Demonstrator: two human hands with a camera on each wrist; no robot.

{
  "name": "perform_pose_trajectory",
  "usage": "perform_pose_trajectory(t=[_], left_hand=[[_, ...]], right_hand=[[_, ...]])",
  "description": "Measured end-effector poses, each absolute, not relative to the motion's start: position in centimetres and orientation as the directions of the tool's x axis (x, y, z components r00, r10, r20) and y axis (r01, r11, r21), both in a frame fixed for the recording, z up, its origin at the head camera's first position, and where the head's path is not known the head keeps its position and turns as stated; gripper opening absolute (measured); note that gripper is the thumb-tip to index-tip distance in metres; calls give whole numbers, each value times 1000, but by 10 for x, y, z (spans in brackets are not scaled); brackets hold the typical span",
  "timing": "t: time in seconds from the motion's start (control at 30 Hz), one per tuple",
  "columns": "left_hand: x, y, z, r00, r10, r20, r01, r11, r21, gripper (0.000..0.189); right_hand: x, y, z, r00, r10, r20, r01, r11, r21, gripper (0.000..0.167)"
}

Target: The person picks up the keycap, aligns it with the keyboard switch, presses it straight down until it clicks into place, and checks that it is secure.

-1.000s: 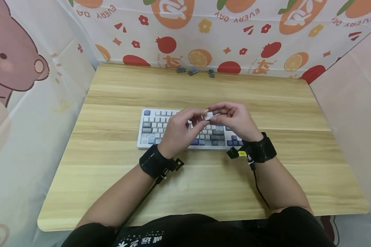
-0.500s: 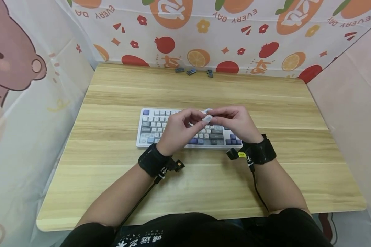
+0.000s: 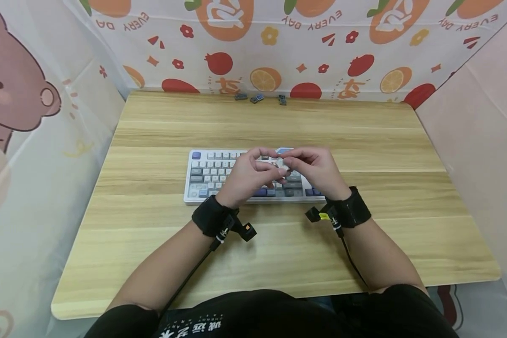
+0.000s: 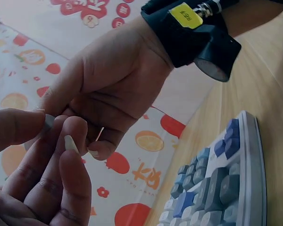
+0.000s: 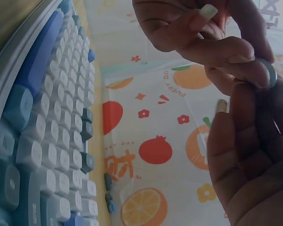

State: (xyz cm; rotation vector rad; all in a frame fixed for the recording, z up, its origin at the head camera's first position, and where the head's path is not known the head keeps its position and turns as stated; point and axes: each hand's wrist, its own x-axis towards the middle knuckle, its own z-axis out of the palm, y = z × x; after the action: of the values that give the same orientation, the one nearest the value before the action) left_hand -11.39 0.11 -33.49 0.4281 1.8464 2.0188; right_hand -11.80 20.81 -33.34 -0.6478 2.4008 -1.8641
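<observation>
Whitish small piece (image 3: pixel 280 164), partly hidden, left hand (image 3: pixel 249 177) and right hand (image 3: pixel 319 171) pinching it

Upside-down "EVERY DAY" repeated across the white, fruit-printed fabric backdrop (image 3: pixel 242 56) at the far side. White characters on the black fabric shirt (image 3: pixel 257 319) nearest read "诚远艺"; legends on the white rectangular keyboard (image 3: pixel 212 175) were too blurred.

Holds both arms (image 3: pixel 160 265) forward, angled inward, with left hand (image 3: pixel 250 177) and right hand (image 3: pixel 319 170) close together, and pinches with thumbs (image 4: pixel 16 127) and bent fingers (image 4: pixel 75 188).
</observation>
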Motion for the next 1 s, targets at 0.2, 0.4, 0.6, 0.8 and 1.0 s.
perform_pose_trajectory(t=[0.2, 0.4, 0.6, 0.8, 1.0], left_hand=[[-114, 4, -341, -900, 435, -19, -30, -18, 999, 30], [-118, 11, -352, -904, 425, -55, -63, -4, 998, 17], [-126, 21, -366, -893, 439, -102, -116, -7, 993, 20], [-135, 16, -375, -882, 464, -84, -41, 102, 994, 32], [-141, 6, -380, -897, 439, -46, 2, 107, 994, 35]], right_hand=[[-118, 215, -338, -834, -476, 278, -434, 256, -864, 27], [-120, 222, -339, -747, -534, 397, -652, 471, -594, 31], [-125, 231, -346, -698, -556, 451, -715, 583, -387, 23], [-143, 247, -361, -788, -549, 278, -615, 684, -393, 19], [-160, 250, -380, -802, -596, 40, -581, 764, -281, 19]])
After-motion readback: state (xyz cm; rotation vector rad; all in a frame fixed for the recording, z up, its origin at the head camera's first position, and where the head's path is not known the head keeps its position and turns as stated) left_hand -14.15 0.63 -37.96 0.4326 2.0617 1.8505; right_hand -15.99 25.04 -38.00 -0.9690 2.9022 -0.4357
